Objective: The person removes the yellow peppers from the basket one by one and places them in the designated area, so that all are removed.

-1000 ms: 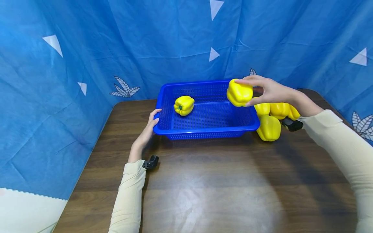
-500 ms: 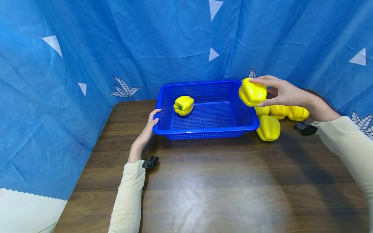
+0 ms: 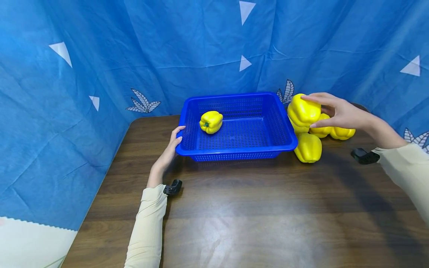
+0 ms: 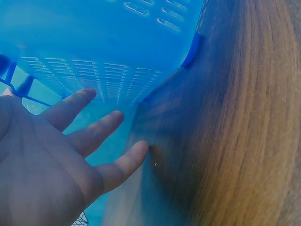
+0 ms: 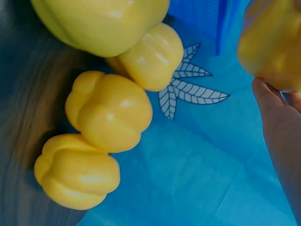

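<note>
A yellow bell pepper is pinched between the thumb and fingers of my right hand, held up over the peppers to the right of the basket. In the right wrist view, part of this held bell pepper shows at the upper right edge. My left hand grips the left rim of a blue plastic basket; in the left wrist view, several of its fingers spread along the outside of the perforated wall. Inside the basket, toward its left end, lies another yellow bell pepper with a green stem.
Right of the basket, several bell peppers lie grouped on the wooden table, including a front pepper beside the basket's corner and a rightmost pepper. A blue curtain hangs right behind the table and along its left side.
My right hand has carried its bell pepper rightward, from over the basket's right end to over the grouped peppers, lowering slightly. The left hand and basket have stayed put.
</note>
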Demonstrator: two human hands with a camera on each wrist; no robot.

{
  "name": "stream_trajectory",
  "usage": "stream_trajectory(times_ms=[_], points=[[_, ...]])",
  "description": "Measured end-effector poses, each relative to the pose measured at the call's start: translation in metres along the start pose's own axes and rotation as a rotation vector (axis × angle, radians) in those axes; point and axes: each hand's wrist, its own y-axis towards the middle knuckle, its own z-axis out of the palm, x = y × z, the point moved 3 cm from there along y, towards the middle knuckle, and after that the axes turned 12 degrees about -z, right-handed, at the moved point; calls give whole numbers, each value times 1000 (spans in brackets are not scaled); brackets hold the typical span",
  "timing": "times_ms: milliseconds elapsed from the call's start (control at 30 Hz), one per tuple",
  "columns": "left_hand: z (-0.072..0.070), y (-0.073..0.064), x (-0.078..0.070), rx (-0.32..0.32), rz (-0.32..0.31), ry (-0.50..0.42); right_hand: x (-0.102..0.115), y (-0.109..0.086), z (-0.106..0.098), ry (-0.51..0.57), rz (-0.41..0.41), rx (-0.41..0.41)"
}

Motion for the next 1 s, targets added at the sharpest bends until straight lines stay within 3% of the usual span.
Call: stream_trajectory(times_ms=[467, 800, 1000], points=[[1, -1, 0, -15, 0, 15, -18, -37, -4, -33, 26, -51], [1, 0, 0, -18, 0, 17, -26, -61, -4, -28, -22, -91], [1, 0, 1, -14, -3, 18, -35, -81, -3, -39, 31, -98]])
